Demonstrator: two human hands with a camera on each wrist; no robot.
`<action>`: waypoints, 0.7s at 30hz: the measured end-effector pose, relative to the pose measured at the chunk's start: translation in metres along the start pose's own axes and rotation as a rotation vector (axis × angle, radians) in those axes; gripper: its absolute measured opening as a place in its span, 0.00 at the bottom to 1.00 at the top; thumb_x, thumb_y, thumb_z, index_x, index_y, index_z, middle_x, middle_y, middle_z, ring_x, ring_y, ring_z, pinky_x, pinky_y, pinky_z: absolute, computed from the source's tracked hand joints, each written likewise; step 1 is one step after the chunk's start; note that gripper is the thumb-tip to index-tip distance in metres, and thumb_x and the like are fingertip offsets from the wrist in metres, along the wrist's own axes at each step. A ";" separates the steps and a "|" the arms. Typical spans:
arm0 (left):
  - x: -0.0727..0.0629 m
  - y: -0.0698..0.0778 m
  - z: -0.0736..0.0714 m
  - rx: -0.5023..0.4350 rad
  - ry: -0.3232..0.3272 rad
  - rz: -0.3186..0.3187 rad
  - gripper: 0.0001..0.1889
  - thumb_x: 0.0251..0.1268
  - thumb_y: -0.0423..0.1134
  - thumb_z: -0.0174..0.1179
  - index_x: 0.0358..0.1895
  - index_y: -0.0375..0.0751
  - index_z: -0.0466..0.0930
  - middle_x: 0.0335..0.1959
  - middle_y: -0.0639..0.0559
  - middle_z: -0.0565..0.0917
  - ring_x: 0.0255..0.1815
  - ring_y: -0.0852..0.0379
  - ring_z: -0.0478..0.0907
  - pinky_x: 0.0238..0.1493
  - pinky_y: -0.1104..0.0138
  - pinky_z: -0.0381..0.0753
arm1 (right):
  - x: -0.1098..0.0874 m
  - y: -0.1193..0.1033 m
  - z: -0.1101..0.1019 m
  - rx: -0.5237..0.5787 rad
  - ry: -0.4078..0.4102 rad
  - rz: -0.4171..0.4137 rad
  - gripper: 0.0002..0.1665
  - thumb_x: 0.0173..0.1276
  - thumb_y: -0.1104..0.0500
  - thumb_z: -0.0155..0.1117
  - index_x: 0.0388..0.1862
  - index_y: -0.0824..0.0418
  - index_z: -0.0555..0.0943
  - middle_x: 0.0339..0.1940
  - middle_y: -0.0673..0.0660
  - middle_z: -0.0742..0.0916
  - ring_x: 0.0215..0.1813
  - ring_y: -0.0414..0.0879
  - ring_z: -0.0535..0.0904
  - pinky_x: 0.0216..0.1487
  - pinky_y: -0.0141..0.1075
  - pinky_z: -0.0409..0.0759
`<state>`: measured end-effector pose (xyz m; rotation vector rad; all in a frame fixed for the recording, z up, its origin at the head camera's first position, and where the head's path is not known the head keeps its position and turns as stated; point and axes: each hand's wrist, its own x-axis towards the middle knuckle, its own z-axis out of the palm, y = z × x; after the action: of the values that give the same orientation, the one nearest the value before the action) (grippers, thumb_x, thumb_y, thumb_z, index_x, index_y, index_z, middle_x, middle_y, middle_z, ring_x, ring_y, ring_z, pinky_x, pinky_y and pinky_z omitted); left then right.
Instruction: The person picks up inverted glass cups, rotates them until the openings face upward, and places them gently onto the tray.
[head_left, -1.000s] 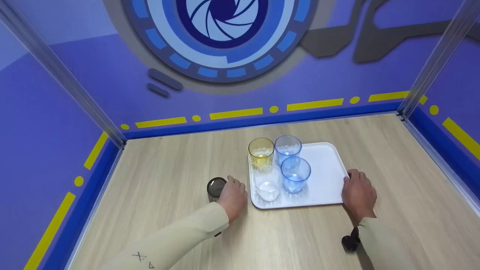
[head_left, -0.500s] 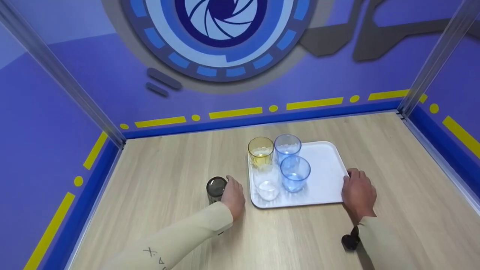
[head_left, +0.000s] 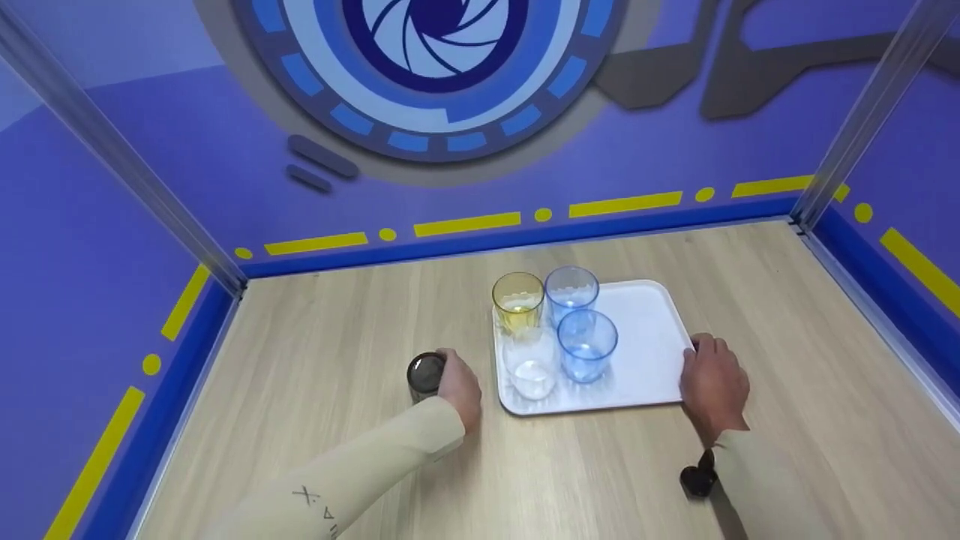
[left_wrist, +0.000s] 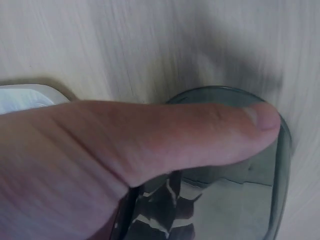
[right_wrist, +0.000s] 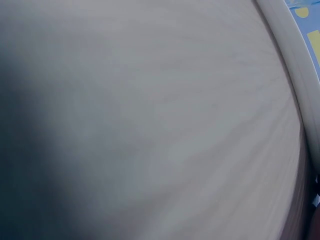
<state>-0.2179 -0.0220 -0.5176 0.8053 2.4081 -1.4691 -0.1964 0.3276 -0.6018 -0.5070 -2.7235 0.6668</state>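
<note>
My left hand [head_left: 460,386] holds a dark grey see-through glass [head_left: 424,373] on the table, left of a white tray [head_left: 652,345]. In the left wrist view the thumb [left_wrist: 200,130] lies across that glass; the other fingers are hidden. On the tray's left half stand a yellow glass [head_left: 517,300], a clear glass [head_left: 531,367] and two blue glasses, one behind [head_left: 572,292] and one in front [head_left: 587,349]. With my right hand [head_left: 715,381] I grip the tray's right edge. Pale cloth or tray surface blurs most of the right wrist view.
A wood-grain table [head_left: 330,337] lies under everything. Blue-purple printed panels [head_left: 420,195] wall it at the back and both sides, with metal posts at the corners. A small black object [head_left: 697,481] sits by the right sleeve [head_left: 757,480].
My left hand has shifted slightly left and closed in around the dark glass. The right hand stays at the tray edge, and the glasses on the tray keep their places.
</note>
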 end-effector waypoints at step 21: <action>-0.003 -0.023 0.000 -0.218 0.026 -0.014 0.15 0.71 0.45 0.51 0.54 0.49 0.83 0.50 0.52 0.85 0.51 0.53 0.82 0.54 0.56 0.78 | 0.000 -0.001 -0.001 -0.012 -0.029 0.016 0.19 0.75 0.58 0.46 0.59 0.68 0.70 0.50 0.69 0.77 0.53 0.66 0.74 0.43 0.59 0.71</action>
<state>-0.2285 -0.0316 -0.4990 0.7633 2.5409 -1.1795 -0.1963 0.3271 -0.6002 -0.5268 -2.7552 0.6673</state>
